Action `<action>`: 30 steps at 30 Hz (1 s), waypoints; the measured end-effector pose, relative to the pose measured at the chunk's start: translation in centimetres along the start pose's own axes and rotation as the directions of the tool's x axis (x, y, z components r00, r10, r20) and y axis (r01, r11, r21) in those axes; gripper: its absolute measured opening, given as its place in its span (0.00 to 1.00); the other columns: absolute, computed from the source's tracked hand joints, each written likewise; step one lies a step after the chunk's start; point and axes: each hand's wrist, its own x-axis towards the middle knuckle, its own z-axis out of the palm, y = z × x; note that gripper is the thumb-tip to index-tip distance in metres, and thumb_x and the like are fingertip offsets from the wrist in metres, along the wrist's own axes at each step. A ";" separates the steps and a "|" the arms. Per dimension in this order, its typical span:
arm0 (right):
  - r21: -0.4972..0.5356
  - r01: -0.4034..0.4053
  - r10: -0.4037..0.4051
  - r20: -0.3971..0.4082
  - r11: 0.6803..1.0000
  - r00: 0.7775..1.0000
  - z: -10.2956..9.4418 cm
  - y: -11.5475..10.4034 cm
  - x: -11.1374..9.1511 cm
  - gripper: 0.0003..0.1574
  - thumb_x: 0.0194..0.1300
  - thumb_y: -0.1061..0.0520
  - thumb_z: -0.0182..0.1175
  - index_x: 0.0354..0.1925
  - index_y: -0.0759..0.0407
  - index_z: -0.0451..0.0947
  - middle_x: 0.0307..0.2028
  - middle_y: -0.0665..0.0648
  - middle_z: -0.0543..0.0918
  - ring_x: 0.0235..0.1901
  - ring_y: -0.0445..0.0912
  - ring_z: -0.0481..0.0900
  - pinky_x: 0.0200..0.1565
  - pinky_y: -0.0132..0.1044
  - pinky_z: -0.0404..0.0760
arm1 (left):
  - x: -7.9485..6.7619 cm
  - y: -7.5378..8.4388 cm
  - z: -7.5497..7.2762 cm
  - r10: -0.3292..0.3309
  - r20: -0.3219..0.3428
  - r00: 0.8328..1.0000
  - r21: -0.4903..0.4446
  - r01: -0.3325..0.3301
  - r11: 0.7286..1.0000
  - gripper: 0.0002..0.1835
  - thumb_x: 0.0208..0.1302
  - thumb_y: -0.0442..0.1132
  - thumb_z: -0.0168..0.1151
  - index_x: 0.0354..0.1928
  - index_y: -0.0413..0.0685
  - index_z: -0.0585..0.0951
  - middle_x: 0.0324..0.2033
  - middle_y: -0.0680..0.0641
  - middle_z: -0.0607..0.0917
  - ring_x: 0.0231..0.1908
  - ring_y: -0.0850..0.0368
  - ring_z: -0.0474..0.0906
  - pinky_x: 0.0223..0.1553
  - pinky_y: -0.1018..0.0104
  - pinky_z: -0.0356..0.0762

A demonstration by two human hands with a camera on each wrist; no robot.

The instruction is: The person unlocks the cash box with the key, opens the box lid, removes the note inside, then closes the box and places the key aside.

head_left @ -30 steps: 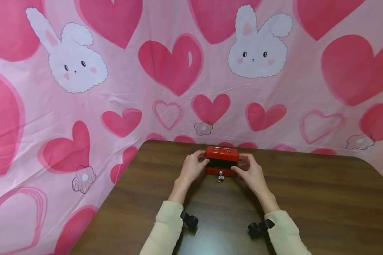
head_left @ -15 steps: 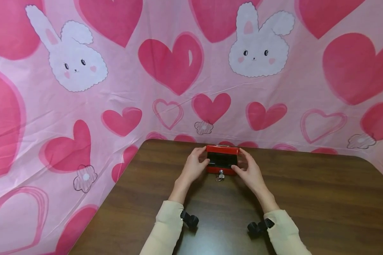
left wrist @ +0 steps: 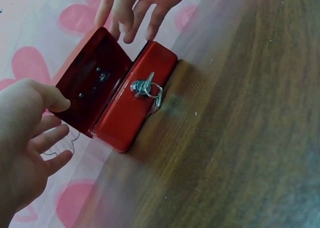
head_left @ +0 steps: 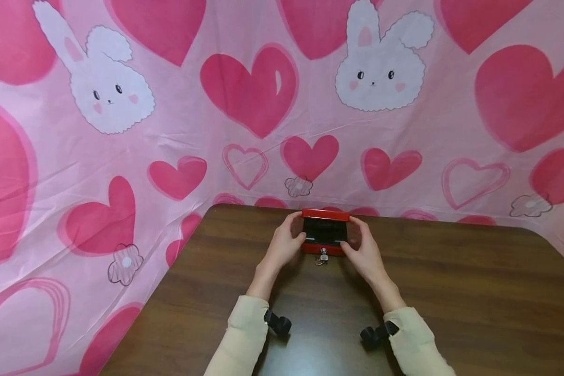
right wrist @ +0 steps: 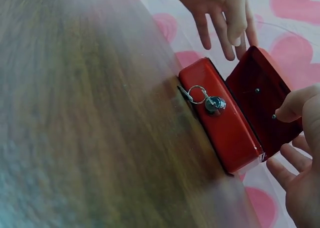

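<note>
A small red metal cash box [left wrist: 125,113] stands near the table's far edge, its lid [head_left: 326,214] raised and the dark interior facing me. Keys on a ring [right wrist: 197,94] hang from the lock [right wrist: 215,104] in its front wall. My left hand [head_left: 284,243] holds the lid's left end, thumb over the inner face and the index finger at the top edge. At the opposite end my right hand [head_left: 365,253] pinches the lid the same way, its thumb inside. In both wrist views, the other fingers are spread beside the box.
The brown wooden table [head_left: 451,292] extends toward me and to the right. Behind it hangs a pink cloth [head_left: 244,31] printed with hearts and rabbits. Black wrist cameras [head_left: 278,324] sit on both cuffs of the cream sleeves [head_left: 237,339].
The lid has swung up and back from a partly raised position, showing more of the dark interior. Both hands have stayed on its ends and moved with it slightly.
</note>
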 end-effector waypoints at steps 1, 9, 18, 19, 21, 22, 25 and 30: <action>0.006 -0.002 0.002 0.000 1.000 1.000 0.0 0.0 0.0 0.41 0.63 0.67 0.61 0.72 0.61 0.59 0.67 0.69 0.70 0.63 0.62 0.71 0.59 0.60 0.75 | 0.0 0.0 0.0 0.002 -0.003 1.000 0.002 -0.002 1.000 0.30 0.66 0.33 0.61 0.70 0.49 0.69 0.66 0.42 0.76 0.66 0.46 0.72 0.68 0.49 0.68; 0.016 0.017 -0.018 0.054 1.000 0.998 -0.1 -0.2 -0.1 0.46 0.64 0.66 0.60 0.76 0.58 0.53 0.72 0.69 0.63 0.66 0.64 0.68 0.65 0.61 0.70 | 0.1 -0.2 0.1 0.048 0.017 0.999 0.039 -0.048 0.998 0.36 0.66 0.31 0.59 0.75 0.53 0.64 0.71 0.44 0.70 0.70 0.49 0.67 0.71 0.51 0.63; 0.030 0.044 -0.046 0.067 0.999 0.997 -0.4 0.0 0.4 0.47 0.64 0.66 0.60 0.76 0.61 0.53 0.74 0.69 0.59 0.69 0.66 0.63 0.68 0.61 0.63 | 0.3 -0.1 0.5 0.048 0.021 0.999 0.038 -0.049 0.998 0.38 0.66 0.30 0.59 0.76 0.55 0.61 0.72 0.44 0.67 0.69 0.44 0.68 0.71 0.52 0.63; 0.038 0.042 -0.045 0.069 0.998 0.997 -0.4 0.0 0.4 0.47 0.64 0.66 0.60 0.77 0.61 0.53 0.73 0.69 0.59 0.69 0.66 0.64 0.68 0.62 0.64 | 0.3 -0.1 0.5 0.048 0.026 0.999 0.039 -0.049 0.998 0.38 0.66 0.30 0.59 0.76 0.55 0.61 0.72 0.44 0.67 0.69 0.44 0.68 0.71 0.51 0.63; 0.050 0.035 -0.039 0.077 0.998 0.996 -0.5 0.1 0.4 0.47 0.65 0.66 0.60 0.77 0.61 0.52 0.73 0.69 0.59 0.69 0.67 0.63 0.68 0.62 0.63 | 0.4 -0.1 0.5 0.046 0.037 0.998 0.047 -0.048 0.998 0.38 0.66 0.30 0.59 0.77 0.54 0.60 0.72 0.44 0.67 0.69 0.43 0.68 0.71 0.52 0.63; 0.052 0.035 -0.039 0.078 0.998 0.996 -0.6 0.2 0.4 0.47 0.65 0.67 0.60 0.77 0.61 0.52 0.73 0.70 0.59 0.69 0.68 0.63 0.68 0.63 0.63 | 0.4 0.0 0.5 0.047 0.045 0.998 0.051 -0.049 0.997 0.38 0.66 0.29 0.58 0.77 0.54 0.60 0.73 0.44 0.67 0.68 0.42 0.68 0.71 0.51 0.64; 0.052 0.039 -0.043 0.079 0.998 0.996 -0.7 0.1 0.5 0.47 0.65 0.66 0.59 0.77 0.61 0.52 0.73 0.70 0.60 0.68 0.68 0.63 0.67 0.63 0.64 | 0.6 0.2 0.3 0.053 0.058 0.997 0.071 -0.057 0.996 0.37 0.67 0.29 0.57 0.77 0.53 0.60 0.72 0.43 0.67 0.68 0.41 0.69 0.70 0.50 0.65; 0.068 0.038 -0.043 0.076 0.997 0.996 -0.7 -0.4 1.0 0.45 0.65 0.67 0.59 0.76 0.61 0.54 0.72 0.70 0.60 0.69 0.67 0.63 0.67 0.64 0.64 | 0.8 0.5 -0.5 0.049 0.084 0.995 0.124 -0.060 0.991 0.37 0.69 0.31 0.56 0.77 0.54 0.59 0.72 0.43 0.67 0.68 0.44 0.69 0.69 0.50 0.67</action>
